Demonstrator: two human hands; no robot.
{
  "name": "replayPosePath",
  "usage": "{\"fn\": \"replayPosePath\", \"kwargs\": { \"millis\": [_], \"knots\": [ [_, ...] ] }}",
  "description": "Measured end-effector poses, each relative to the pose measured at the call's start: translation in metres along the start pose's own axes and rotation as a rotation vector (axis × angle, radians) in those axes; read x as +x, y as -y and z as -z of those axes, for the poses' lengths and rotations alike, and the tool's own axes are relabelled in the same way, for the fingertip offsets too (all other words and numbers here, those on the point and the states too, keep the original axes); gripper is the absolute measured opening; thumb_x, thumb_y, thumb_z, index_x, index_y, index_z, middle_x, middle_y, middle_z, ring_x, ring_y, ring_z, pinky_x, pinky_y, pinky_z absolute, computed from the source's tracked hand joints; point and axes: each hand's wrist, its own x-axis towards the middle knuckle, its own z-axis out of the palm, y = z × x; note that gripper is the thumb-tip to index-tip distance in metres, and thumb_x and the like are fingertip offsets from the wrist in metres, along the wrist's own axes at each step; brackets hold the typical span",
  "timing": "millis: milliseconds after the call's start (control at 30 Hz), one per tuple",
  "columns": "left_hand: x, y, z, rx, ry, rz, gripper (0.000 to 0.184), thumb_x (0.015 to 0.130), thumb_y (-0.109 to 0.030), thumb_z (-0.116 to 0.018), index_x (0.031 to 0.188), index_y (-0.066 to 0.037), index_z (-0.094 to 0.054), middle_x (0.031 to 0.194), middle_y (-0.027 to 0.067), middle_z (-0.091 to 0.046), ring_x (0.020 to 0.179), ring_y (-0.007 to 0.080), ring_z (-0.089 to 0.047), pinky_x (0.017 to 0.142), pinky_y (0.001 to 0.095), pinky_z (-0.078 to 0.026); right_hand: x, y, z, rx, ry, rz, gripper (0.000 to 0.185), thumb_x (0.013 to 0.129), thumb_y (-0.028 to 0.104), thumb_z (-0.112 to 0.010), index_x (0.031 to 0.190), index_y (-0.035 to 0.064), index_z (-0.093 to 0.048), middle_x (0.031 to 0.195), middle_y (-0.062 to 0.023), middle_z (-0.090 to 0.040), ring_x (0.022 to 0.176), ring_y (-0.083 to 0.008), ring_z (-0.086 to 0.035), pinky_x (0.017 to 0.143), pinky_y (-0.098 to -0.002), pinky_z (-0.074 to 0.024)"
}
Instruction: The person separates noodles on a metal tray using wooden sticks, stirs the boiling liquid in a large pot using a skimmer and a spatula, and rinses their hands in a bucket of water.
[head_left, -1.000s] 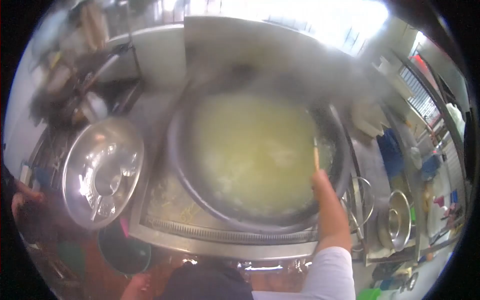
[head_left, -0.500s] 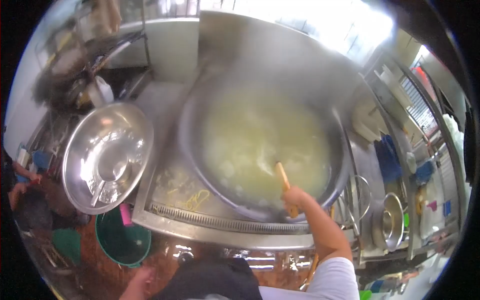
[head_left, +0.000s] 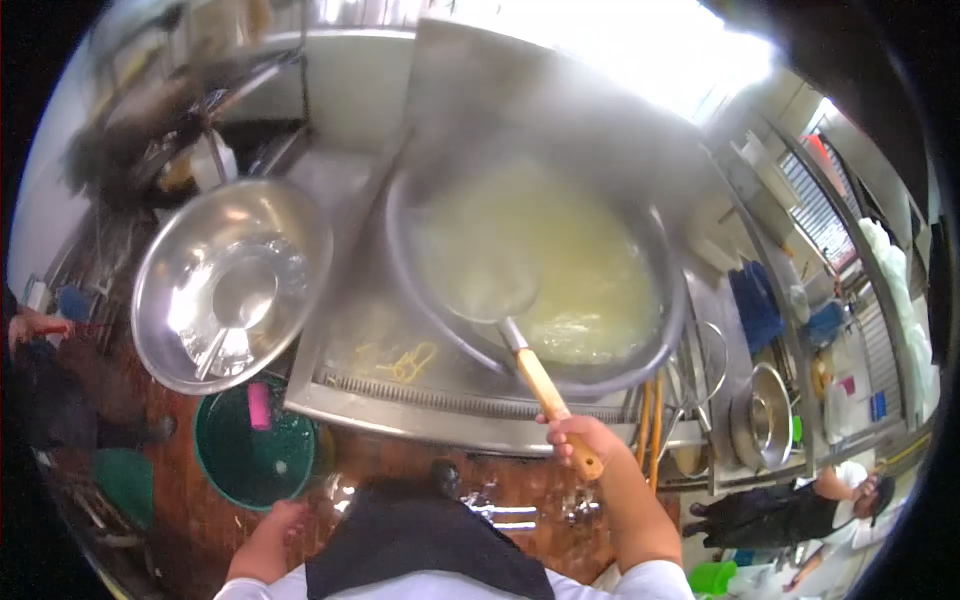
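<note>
My right hand (head_left: 583,440) is closed around the wooden handle of a skimmer (head_left: 540,380). Its round head, blurred by steam, is over the near left part of a large pot (head_left: 450,330) of cloudy yellow-green liquid (head_left: 575,240). Whether the head touches the liquid is hard to make out. Low in the view, my left hand (head_left: 285,522) hangs by the near rim of a green bucket (head_left: 210,470). Nothing shows in it; its slightly blurred fingers look loosely apart.
A wide metal bowl (head_left: 175,265) with a metal utensil inside stands left of the pot. Something pink (head_left: 259,406) hangs at the bucket. Yellow strands (head_left: 410,362) lie on the steel stove top (head_left: 350,310). Metal bowls (head_left: 762,415) and shelves are at right; another person (head_left: 780,515) appears lower right.
The skimmer's head has come up from the liquid toward the near left of the pot. My right hand has drawn back toward my body. The view has shifted, showing another person at lower right.
</note>
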Motion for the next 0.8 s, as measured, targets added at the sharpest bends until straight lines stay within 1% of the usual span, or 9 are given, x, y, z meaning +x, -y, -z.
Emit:
{"fn": "replayPosePath", "kwargs": {
  "millis": [167,267,367,433,500,567,667,767,800],
  "knots": [
    [0.034,0.002,0.009,0.097,0.025,-0.059,0.029,0.084,-0.032,-0.061,0.079,-0.004,-0.066,0.068,0.0075,-0.063,0.055,0.0209,-0.061,0.047,0.0385,-0.048,-0.026,-0.037,-0.023,-0.073,-0.027,0.103,0.037,0.086,0.013,-0.06,0.12,0.0034,-0.048,0.068,0.001,-0.05,0.051,-0.0083,-0.05,0.045,-0.022,-0.0424],
    [0.045,-0.001,0.01,0.196,0.017,-0.162,0.031,0.084,-0.032,-0.062,0.082,-0.003,-0.069,0.071,0.0099,-0.065,0.056,0.0227,-0.062,0.052,0.0386,-0.05,-0.04,-0.062,-0.048,-0.222,-0.214,0.12,0.034,0.086,0.01,-0.061,0.118,0.004,-0.051,0.068,-0.0012,-0.051,0.051,-0.0103,-0.051,0.046,-0.0235,-0.0435],
    [0.069,0.005,0.012,0.225,0.026,-0.101,0.033,0.084,-0.033,-0.062,0.087,-0.002,-0.071,0.077,0.0131,-0.067,0.061,0.0234,-0.064,0.055,0.0391,-0.051,-0.041,-0.097,-0.06,-0.333,-0.33,0.221,0.03,0.087,0.004,-0.061,0.116,0.0041,-0.051,0.071,-0.0024,-0.054,0.053,-0.0106,-0.053,0.048,-0.0242,-0.0453],
    [0.065,0.008,0.021,0.496,0.091,-0.39,0.024,0.086,-0.026,-0.062,0.093,-0.004,-0.067,0.076,0.0106,-0.066,0.056,0.0224,-0.061,0.046,0.0391,-0.046,-0.026,-0.133,-0.053,-0.357,-0.421,0.334,0.03,0.088,0.003,-0.06,0.117,0.0037,-0.051,0.074,-0.0026,-0.056,0.055,-0.0101,-0.055,0.049,-0.0244,-0.0464],
    [0.067,0.01,0.021,0.479,0.141,-0.405,0.021,0.087,-0.024,-0.061,0.096,-0.005,-0.065,0.075,0.0095,-0.065,0.053,0.0222,-0.058,0.041,0.0392,-0.044,-0.025,-0.15,-0.067,-0.452,-0.504,0.417,0.035,0.086,0.003,-0.062,0.12,0.0029,-0.05,0.079,-0.001,-0.057,0.057,-0.0084,-0.054,0.052,-0.0251,-0.0483],
    [0.073,0.006,0.021,0.193,0.171,-0.144,0.022,0.088,-0.026,-0.061,0.096,-0.006,-0.064,0.075,0.0101,-0.065,0.05,0.0228,-0.056,0.041,0.0395,-0.044,-0.031,-0.161,-0.074,-0.476,-0.484,0.403,0.036,0.086,0.005,-0.063,0.12,0.004,-0.051,0.077,-0.001,-0.056,0.062,-0.0092,-0.057,0.056,-0.0256,-0.0495],
    [0.08,0.003,0.025,0.168,0.1,-0.083,0.023,0.088,-0.03,-0.061,0.094,-0.007,-0.064,0.075,0.0116,-0.065,0.049,0.024,-0.055,0.041,0.0399,-0.044,-0.049,-0.148,-0.082,-0.579,-0.45,0.217,0.038,0.086,0.009,-0.063,0.122,0.0043,-0.051,0.077,-0.0026,-0.057,0.07,-0.0113,-0.062,0.062,-0.0268,-0.0505],
    [0.062,-0.005,0.022,0.17,0.029,-0.167,0.028,0.087,-0.032,-0.062,0.1,-0.007,-0.064,0.085,0.0139,-0.066,0.057,0.0257,-0.06,0.044,0.0407,-0.046,-0.035,-0.161,-0.07,-1.073,-0.737,0.512,0.042,0.086,0.013,-0.063,0.125,0.0048,-0.051,0.081,-0.0056,-0.062,0.078,-0.0151,-0.064,0.069,-0.0299,-0.051],
    [0.052,-0.015,0.019,0.113,0.055,-0.152,0.029,0.086,-0.032,-0.063,0.1,-0.007,-0.064,0.084,0.0122,-0.066,0.06,0.0254,-0.061,0.046,0.0414,-0.047,-0.038,-0.156,-0.081,-0.98,-0.696,0.452,0.044,0.085,0.015,-0.063,0.127,0.0052,-0.05,0.089,-0.0079,-0.065,0.082,-0.0186,-0.063,0.076,-0.0336,-0.0505]
  ]
}}
